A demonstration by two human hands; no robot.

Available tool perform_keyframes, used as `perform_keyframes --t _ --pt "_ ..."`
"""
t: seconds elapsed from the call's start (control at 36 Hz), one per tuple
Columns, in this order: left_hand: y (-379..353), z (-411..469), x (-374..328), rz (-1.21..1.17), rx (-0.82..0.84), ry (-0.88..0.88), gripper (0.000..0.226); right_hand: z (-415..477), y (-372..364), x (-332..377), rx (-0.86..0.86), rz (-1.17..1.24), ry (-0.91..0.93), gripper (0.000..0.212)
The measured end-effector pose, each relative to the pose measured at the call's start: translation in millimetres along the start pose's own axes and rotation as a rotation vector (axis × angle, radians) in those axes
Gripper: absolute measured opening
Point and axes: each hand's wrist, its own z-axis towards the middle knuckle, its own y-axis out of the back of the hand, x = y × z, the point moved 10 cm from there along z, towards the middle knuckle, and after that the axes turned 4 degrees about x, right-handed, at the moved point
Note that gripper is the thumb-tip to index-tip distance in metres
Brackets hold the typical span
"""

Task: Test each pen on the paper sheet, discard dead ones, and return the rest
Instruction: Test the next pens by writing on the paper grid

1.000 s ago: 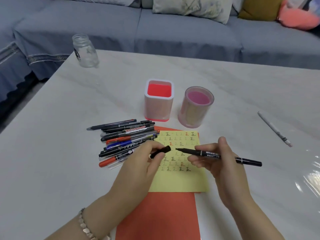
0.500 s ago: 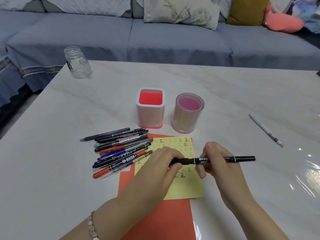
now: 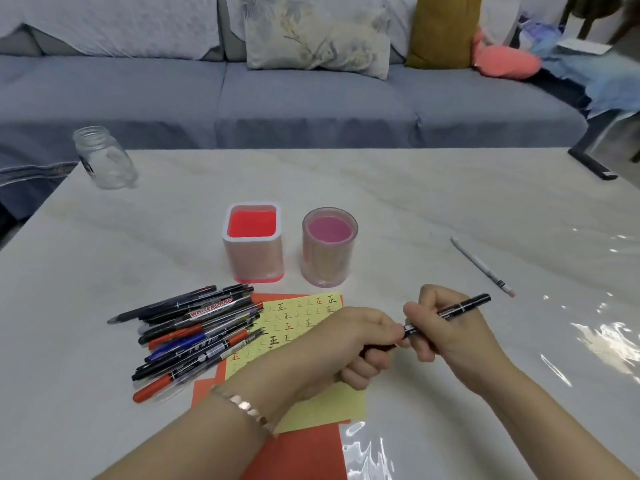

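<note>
Item: slim black plastic marker pen (image 3: pixel 467 305), judged light, rigid, slick, best gripped mid-barrel; right hand (image 3: pixel 450 336) pinches its barrel, left hand (image 3: pixel 363 339) curls round its other end.

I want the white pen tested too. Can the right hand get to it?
Probably yes: only bare table lies between the right hand and the white pen, but it grips the black pen now.
</note>
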Motion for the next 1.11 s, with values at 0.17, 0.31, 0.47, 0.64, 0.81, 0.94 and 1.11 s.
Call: perform_keyframes --t 0.17,0.31,0.47,0.64,0.81,0.94,1.11 --pt "34.5 18.6 -21.5 0.686 -0.474 -0.123 0.010 36.6 48.6 -40.3 0.015 -0.381 -0.138 0.017" --pt "64.6 -8.0 -18.0 0.746 -0.713 -0.179 0.012 72.5 150.6 -44.7 -0.451 -1.092 -0.084 0.024" --pt "91.1 -30.2 7.1 0.778 -0.779 -0.130 0.010 79.3 166.4 -82.3 -0.406 -1.359 -0.466 0.034" --pt "103.2 -54.6 7.4 0.840 -0.860 -0.155 0.006 68.1 139.9 -75.5 -0.458 -0.965 -0.249 0.023" --pt "126.3 -113.2 -15.6 1.128 -1.100 -0.304 0.013 38.5 65.8 -5.7 -0.388 -0.723 0.130 0.021" --pt "175.4 -153.6 7.8 1.263 -1.214 -0.177 0.017 8.6 1.2 32.4 -0.251 -0.362 0.246 0.032" --pt "193.5 -167.8 32.1 1.356 -1.258 -0.174 0.020 6.0 -42.9 33.3 -0.162 -0.044 0.162 0.022"
